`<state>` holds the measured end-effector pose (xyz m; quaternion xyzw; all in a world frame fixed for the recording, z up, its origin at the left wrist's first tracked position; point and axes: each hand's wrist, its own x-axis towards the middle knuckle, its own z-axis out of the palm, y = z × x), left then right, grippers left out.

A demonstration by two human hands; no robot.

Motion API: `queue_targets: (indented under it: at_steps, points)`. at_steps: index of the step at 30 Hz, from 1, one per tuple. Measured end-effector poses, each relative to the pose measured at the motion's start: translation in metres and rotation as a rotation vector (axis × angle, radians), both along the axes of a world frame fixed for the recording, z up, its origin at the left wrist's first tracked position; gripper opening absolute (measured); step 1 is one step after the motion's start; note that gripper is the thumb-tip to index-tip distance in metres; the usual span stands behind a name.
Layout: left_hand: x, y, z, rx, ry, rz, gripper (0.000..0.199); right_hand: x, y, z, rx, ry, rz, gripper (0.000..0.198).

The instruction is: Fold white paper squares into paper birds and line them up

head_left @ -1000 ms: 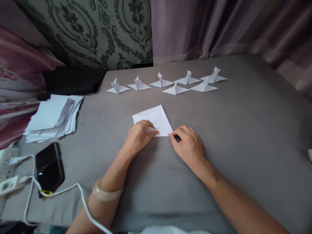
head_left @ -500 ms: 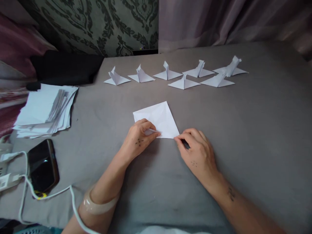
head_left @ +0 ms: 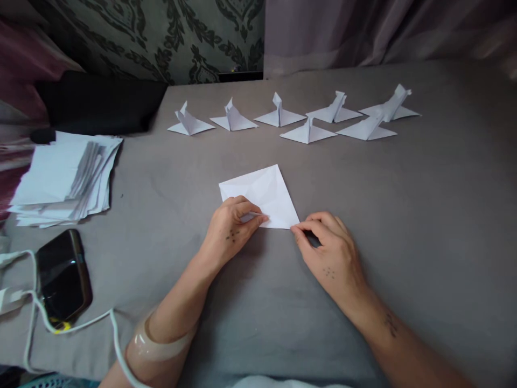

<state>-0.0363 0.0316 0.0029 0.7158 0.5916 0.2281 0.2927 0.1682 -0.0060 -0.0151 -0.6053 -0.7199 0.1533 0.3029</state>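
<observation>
A white sheet of paper [head_left: 274, 194] with faint creases lies on the grey cloth in front of me. My left hand [head_left: 234, 226] pinches its near edge between thumb and fingers and hides the lower left part. At the near right corner, my right hand [head_left: 329, 242] grips the tip of the paper between thumb and index finger. Beyond the sheet stand several folded paper figures in two rows, among them one at the left [head_left: 189, 123] and one in the nearer row [head_left: 309, 132].
A stack of white paper [head_left: 60, 172] lies at the left, in front of a black cloth-like thing [head_left: 100, 105]. Nearer is a dark phone [head_left: 64, 277], with a white cable [head_left: 115, 328] running past it to my left arm. Curtains [head_left: 343, 37] hang behind.
The view has shifted slightly, so the figures and phone sit a little differently in the picture. Both hands keep the same hold on the paper.
</observation>
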Motion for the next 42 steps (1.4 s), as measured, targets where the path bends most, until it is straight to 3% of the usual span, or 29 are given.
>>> queue_targets:
  at_steps: [17, 27, 38, 42]
  points:
    - [0.002, 0.001, 0.001, -0.033, 0.041, 0.024, 0.011, -0.001, 0.005, 0.001, -0.074, 0.069, -0.055, 0.008]
    - [0.000, -0.003, 0.003, 0.055, 0.112, -0.083, 0.012, 0.001, 0.009, 0.005, -0.214, 0.076, -0.058, 0.011]
    - [-0.002, 0.000, -0.003, 0.025, 0.165, -0.097, 0.020, 0.019, 0.020, 0.009, -0.350, 0.176, 0.024, 0.011]
    - [-0.003, 0.000, -0.003, 0.031, 0.161, -0.103, 0.021, 0.023, 0.020, 0.009, -0.341, 0.209, 0.027, 0.006]
